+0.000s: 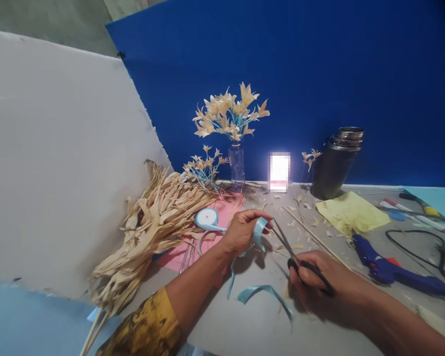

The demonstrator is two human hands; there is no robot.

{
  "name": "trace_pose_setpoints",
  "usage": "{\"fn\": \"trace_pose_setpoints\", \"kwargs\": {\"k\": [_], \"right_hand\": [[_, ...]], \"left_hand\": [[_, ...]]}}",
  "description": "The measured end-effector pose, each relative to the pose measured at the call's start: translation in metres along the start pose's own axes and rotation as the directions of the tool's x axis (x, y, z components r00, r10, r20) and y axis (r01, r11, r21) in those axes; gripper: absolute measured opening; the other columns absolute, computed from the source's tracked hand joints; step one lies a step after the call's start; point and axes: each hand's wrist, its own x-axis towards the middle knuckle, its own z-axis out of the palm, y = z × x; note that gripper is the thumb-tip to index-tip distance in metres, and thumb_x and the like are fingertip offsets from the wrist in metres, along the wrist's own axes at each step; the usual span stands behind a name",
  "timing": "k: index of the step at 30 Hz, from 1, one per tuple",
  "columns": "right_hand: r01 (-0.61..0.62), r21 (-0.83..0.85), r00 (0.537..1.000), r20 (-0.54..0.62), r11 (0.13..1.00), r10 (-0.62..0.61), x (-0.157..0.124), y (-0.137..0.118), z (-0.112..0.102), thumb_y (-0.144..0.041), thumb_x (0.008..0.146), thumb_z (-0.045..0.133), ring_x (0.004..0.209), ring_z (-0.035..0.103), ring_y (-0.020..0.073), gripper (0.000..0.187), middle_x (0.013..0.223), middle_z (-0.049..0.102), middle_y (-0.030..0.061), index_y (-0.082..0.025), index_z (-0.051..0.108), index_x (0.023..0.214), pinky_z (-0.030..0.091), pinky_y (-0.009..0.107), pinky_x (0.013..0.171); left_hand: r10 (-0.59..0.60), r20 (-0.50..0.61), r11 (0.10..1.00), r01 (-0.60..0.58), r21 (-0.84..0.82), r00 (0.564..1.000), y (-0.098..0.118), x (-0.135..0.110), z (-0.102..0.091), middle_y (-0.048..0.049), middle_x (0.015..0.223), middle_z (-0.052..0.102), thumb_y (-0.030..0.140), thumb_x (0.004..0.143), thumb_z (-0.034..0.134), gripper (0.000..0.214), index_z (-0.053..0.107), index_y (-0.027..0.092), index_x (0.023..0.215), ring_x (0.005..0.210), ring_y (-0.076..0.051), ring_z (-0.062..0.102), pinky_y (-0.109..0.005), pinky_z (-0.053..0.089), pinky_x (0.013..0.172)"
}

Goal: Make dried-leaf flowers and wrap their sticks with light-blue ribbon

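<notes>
pinching ribbon [260, 232] in left hand [243, 230], gripping scissors [287, 246] in right hand [319, 269] — seemingly done cutting one loose strip [257, 290], yet to finish another.

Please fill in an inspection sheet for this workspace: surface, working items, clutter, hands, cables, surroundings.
Surface: grey tabletop, littered with dry scraps.
Working items: blue ribbon, scissors, ribbon roll by pink paper, loose ribbon length.
Clutter: dried husks at left; yellow paper and glue gun at right.
Hands: left hand holds the blue ribbon; right hand grips the scissors, blades pointing towards the left.
Cables: black cable looped near the glue gun; ends unclear.
Surroundings: blue panel behind, pale panel at left; flowers in a clear bottle; dark flask.
</notes>
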Motion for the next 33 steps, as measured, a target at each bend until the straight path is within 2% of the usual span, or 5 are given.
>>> {"fn": "trace_pose_setpoints", "kwargs": {"k": [7, 17, 22, 26, 33], "right_hand": [[-0.034, 0.095, 0.998, 0.062, 0.995, 0.028, 0.004, 0.000, 0.005, -0.080, 0.073, 0.064, 0.040, 0.039, 0.0086, 0.064, 0.054, 0.054, -0.0008, -0.017, 0.060, 0.071, 0.025, 0.022, 0.037], [-0.062, 0.190, 0.997, 0.062, 0.980, 0.051, 0.020, -0.002, 0.013, -0.075, 0.067, 0.073, 0.041, 0.030, 0.0060, 0.060, 0.052, 0.054, -0.0023, -0.017, 0.059, 0.069, 0.015, 0.024, 0.040], [-0.023, 0.208, 1.000, 0.005, 0.978, 0.022, 0.022, 0.003, 0.016, -0.064, 0.073, 0.074, 0.045, 0.032, 0.0073, 0.051, 0.052, 0.053, -0.0025, -0.018, 0.055, 0.063, 0.018, 0.024, 0.044], [-0.041, 0.195, 0.998, -0.041, 0.980, 0.050, 0.023, -0.010, 0.012, -0.059, 0.080, 0.070, 0.044, 0.034, 0.0082, 0.049, 0.050, 0.049, -0.0031, -0.020, 0.051, 0.058, 0.020, 0.024, 0.045], [-0.049, -0.040, 0.999, -0.007, 0.998, 0.049, 0.036, -0.043, 0.001, -0.061, 0.079, 0.069, 0.044, 0.025, 0.0059, 0.052, 0.050, 0.048, -0.0028, -0.018, 0.051, 0.055, 0.013, 0.024, 0.043]], "left_hand": [[-0.002, 0.008, 1.000, 0.002, -0.006, 1.000, 0.008, -0.002, -0.003, -0.0082, 0.075, 0.074, 0.033, 0.067, 0.084, 0.027, 0.076, 0.013, 0.084, 0.064, -0.014, 0.065, -0.024, 0.049, 0.061], [-0.076, 0.182, 0.997, 0.077, 0.001, 0.980, 0.014, -0.008, -0.003, -0.0104, 0.087, 0.077, 0.031, 0.070, 0.086, 0.064, 0.060, 0.015, 0.127, 0.074, -0.020, 0.072, -0.028, 0.053, 0.067], [-0.014, 0.110, 0.991, 0.029, -0.131, 0.994, 0.019, -0.006, -0.005, -0.0125, 0.101, 0.075, 0.046, 0.073, 0.080, 0.038, 0.066, 0.015, 0.091, 0.086, -0.023, 0.071, -0.031, 0.054, 0.072], [-0.020, 0.068, 0.999, 0.018, 0.033, 0.997, 0.026, -0.004, -0.013, -0.0082, 0.081, 0.070, 0.065, 0.075, 0.071, 0.052, 0.065, 0.013, 0.069, 0.071, -0.016, 0.063, -0.026, 0.048, 0.066], [-0.067, 0.057, 0.992, 0.061, 0.106, 0.996, 0.031, -0.002, -0.026, -0.0047, 0.068, 0.066, 0.045, 0.060, 0.087, 0.037, 0.070, 0.013, 0.065, 0.065, -0.013, 0.057, -0.027, 0.045, 0.067]]}}
